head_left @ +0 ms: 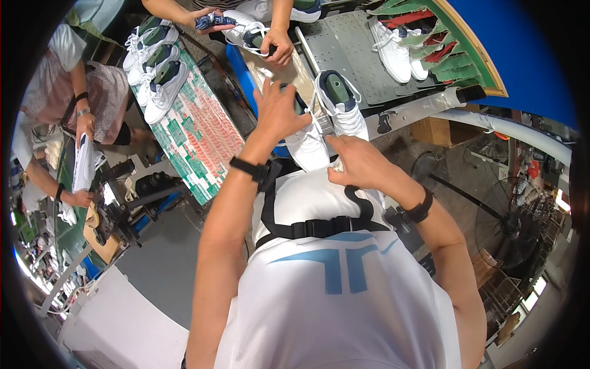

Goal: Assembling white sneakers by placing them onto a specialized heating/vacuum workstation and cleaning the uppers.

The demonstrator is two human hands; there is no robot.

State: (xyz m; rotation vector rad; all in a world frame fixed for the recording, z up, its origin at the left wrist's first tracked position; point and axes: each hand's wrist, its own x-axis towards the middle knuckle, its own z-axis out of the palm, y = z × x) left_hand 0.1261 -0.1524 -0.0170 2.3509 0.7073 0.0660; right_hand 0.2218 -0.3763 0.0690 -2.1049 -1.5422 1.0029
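Observation:
A white lace-up sneaker [307,147] stands in front of my body, its toe toward me. My left hand [279,114] lies over the sneaker's left side with its fingers spread, the thumb by the dark collar. My right hand [362,163] is beside the toe, thumb and forefinger apart; a small pale patch shows between them, too small to make out. Right of this sneaker stands another white sneaker [344,107] with a green insole and loose laces. Across from me, a co-worker's hands [279,46] handle a white sneaker [246,31] and a dark blue patterned piece.
Several white sneakers [163,86] line a patterned board [196,141] at left. A grey perforated conveyor [344,43] runs at the back right, carrying sneakers [393,52] beside a green-fringed opening [445,46]. Another person [83,123] holds a white shoe at far left. A floor fan [507,224] stands right.

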